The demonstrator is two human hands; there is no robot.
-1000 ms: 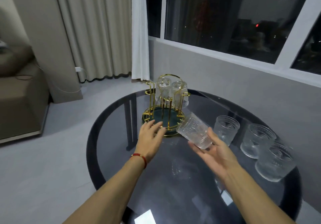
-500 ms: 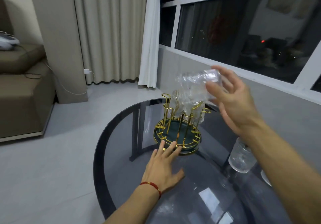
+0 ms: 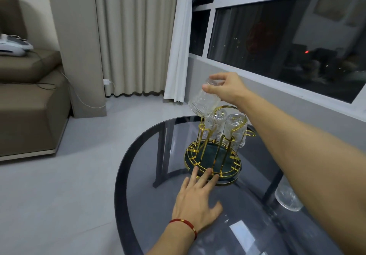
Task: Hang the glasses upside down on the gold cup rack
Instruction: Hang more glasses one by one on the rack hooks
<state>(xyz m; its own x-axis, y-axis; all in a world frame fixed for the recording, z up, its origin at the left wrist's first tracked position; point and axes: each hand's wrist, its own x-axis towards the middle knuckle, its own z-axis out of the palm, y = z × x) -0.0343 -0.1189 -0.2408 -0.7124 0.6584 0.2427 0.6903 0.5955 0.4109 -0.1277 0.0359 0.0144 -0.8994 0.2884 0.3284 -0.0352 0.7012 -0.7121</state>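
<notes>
My right hand (image 3: 227, 90) has its fingers (image 3: 209, 89) clamped on the base of a clear ribbed glass tumbler (image 3: 204, 101), mouth tilted down toward seven o'clock, just above the gold wire cup rack's (image 3: 213, 155) ten o'clock prong. Left hand (image 3: 196, 205), fingers spread, steadies the rack's rim at six on the round smoky glass table (image 3: 138, 175). Curtained window beyond.

- No readable text, labels, brands or numbers anywhere in view.
- Nothing legible on the glasses, rack, table or far window.
</notes>
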